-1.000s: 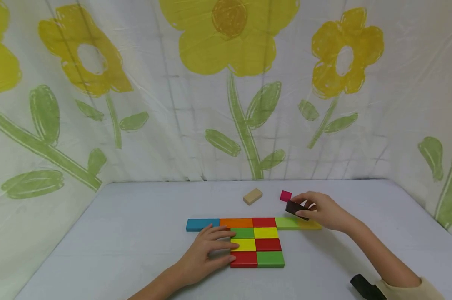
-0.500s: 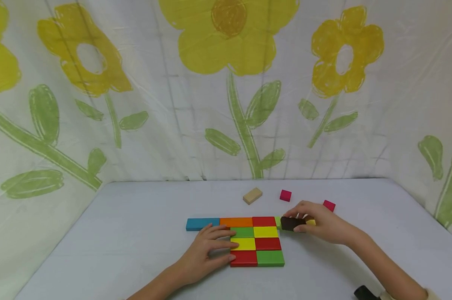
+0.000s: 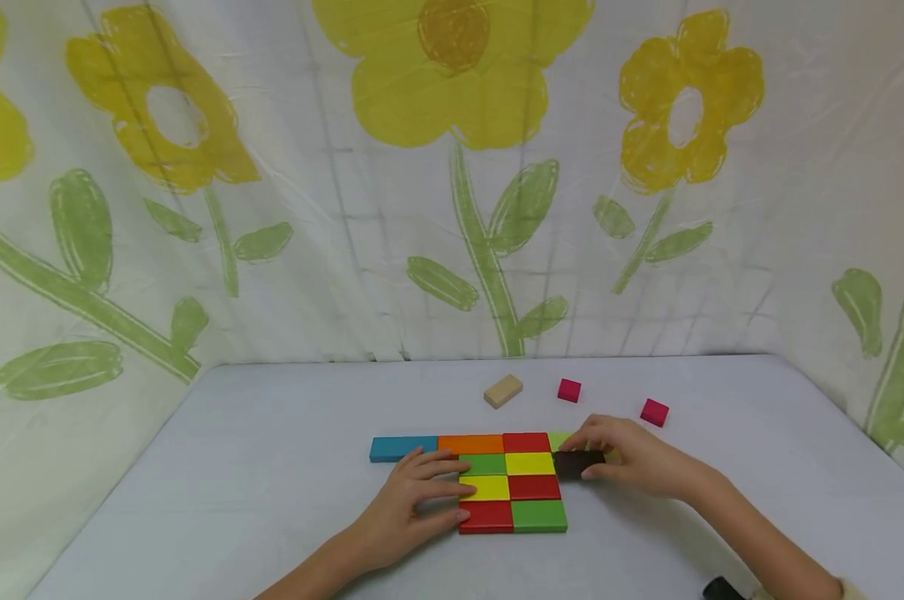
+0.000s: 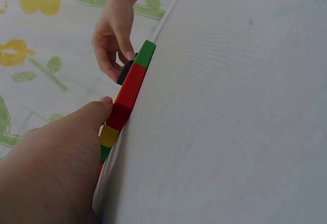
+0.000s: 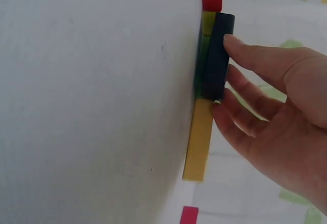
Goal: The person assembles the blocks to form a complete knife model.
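My right hand [image 3: 635,454] pinches a black block [image 3: 577,465] between thumb and fingers. It is just right of the upper yellow block [image 3: 530,464], on the near side of the lime-green block [image 3: 559,440]. In the right wrist view the black block [image 5: 219,55] partly covers a green block, and a yellow block [image 5: 198,142] lies beyond its end. My left hand [image 3: 399,521] has its fingers spread, with fingertips touching the left edge of the flat coloured blocks, including a red one [image 3: 486,517]. The left wrist view shows its thumb [image 4: 97,113] beside a red block [image 4: 127,96].
A blue block [image 3: 402,449], an orange block [image 3: 470,444] and a red block [image 3: 526,442] form the back row. Behind them lie a beige block [image 3: 503,391] and two pink blocks [image 3: 569,390]. A flower-painted cloth [image 3: 332,250] hangs at the white table's back edge.
My right hand has brought the black block nearer and slightly left, from behind the back row to its near side. The right pink block has come into view. My left hand stays put.
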Demonstrator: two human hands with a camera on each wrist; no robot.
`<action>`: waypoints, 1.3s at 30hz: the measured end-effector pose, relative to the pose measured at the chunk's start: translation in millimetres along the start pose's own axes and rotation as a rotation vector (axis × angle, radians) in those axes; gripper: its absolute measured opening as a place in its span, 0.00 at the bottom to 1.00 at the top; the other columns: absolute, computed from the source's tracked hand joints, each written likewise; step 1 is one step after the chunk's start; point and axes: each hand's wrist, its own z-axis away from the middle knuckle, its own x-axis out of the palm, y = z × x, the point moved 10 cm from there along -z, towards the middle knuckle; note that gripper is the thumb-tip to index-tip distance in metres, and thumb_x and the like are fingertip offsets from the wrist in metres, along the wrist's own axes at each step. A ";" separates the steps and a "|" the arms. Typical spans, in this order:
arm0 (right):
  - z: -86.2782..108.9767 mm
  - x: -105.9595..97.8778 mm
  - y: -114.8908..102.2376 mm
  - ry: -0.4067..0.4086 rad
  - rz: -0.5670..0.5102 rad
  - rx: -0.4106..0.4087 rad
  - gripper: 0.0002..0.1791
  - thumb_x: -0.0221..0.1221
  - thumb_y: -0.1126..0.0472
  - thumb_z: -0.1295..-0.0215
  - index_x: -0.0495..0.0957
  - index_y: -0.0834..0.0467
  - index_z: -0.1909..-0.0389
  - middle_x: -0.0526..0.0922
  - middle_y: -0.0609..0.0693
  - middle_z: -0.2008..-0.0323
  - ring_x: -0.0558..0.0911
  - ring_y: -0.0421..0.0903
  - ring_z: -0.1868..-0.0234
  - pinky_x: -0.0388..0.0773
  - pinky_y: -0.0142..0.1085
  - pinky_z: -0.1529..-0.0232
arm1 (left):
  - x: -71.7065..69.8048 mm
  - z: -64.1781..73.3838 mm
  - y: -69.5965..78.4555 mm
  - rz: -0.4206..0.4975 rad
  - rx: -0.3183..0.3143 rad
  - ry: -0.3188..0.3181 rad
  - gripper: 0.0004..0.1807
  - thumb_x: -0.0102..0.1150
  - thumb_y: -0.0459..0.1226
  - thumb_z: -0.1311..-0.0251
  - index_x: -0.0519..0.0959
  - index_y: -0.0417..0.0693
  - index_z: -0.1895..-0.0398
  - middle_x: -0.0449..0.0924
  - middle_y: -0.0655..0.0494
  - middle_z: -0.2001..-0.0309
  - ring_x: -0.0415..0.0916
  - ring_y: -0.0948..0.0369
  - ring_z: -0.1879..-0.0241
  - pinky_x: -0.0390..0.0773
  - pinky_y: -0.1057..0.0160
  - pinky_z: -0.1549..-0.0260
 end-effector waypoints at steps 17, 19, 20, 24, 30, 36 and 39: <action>-0.4 3.4 2.0 0.015 -0.003 0.032 0.16 0.73 0.61 0.36 0.87 0.57 0.48 0.83 0.47 0.54 0.77 0.41 0.56 0.82 0.31 0.59 | -0.4 0.0 1.4 -0.010 0.011 0.004 0.15 0.66 0.52 0.29 0.88 0.65 0.43 0.80 0.66 0.32 0.68 0.52 0.26 0.51 0.27 0.25; -0.7 2.9 1.8 0.024 0.003 0.033 0.16 0.74 0.61 0.37 0.87 0.57 0.49 0.83 0.47 0.54 0.78 0.41 0.57 0.83 0.31 0.58 | -0.6 0.0 1.5 -0.009 0.012 0.005 0.15 0.66 0.52 0.29 0.88 0.65 0.43 0.80 0.66 0.33 0.68 0.51 0.25 0.51 0.27 0.25; -1.0 2.7 1.9 0.028 0.004 0.035 0.16 0.74 0.60 0.37 0.87 0.57 0.49 0.83 0.47 0.55 0.78 0.41 0.57 0.83 0.31 0.58 | -0.6 0.0 1.5 -0.009 0.011 0.005 0.15 0.66 0.52 0.29 0.88 0.65 0.43 0.80 0.66 0.33 0.68 0.51 0.25 0.51 0.27 0.25; -2.1 2.5 3.7 0.039 0.008 0.048 0.15 0.74 0.60 0.37 0.87 0.57 0.50 0.83 0.46 0.55 0.79 0.41 0.57 0.84 0.31 0.56 | -0.7 0.0 0.6 -0.005 0.002 0.000 0.16 0.66 0.52 0.29 0.88 0.65 0.43 0.80 0.66 0.33 0.68 0.51 0.26 0.51 0.27 0.25; -2.4 2.3 7.0 0.052 0.006 0.091 0.15 0.75 0.61 0.38 0.87 0.57 0.51 0.82 0.45 0.57 0.79 0.42 0.56 0.84 0.30 0.56 | -1.0 -0.4 0.4 0.000 -0.010 -0.006 0.16 0.65 0.53 0.29 0.88 0.65 0.43 0.80 0.67 0.33 0.67 0.51 0.25 0.51 0.27 0.25; -1.8 1.2 8.3 0.069 0.005 0.126 0.16 0.76 0.61 0.39 0.87 0.58 0.51 0.81 0.45 0.58 0.78 0.42 0.58 0.83 0.29 0.59 | -1.7 -0.3 2.3 -0.008 -0.007 -0.004 0.16 0.66 0.53 0.29 0.88 0.65 0.43 0.80 0.66 0.33 0.67 0.51 0.25 0.51 0.28 0.25; -1.4 0.2 8.5 0.078 0.006 0.134 0.17 0.76 0.61 0.40 0.87 0.58 0.50 0.80 0.44 0.59 0.77 0.41 0.59 0.83 0.29 0.60 | -1.9 -0.3 3.0 -0.009 -0.004 -0.002 0.16 0.66 0.52 0.29 0.88 0.64 0.43 0.80 0.66 0.33 0.68 0.51 0.25 0.51 0.28 0.25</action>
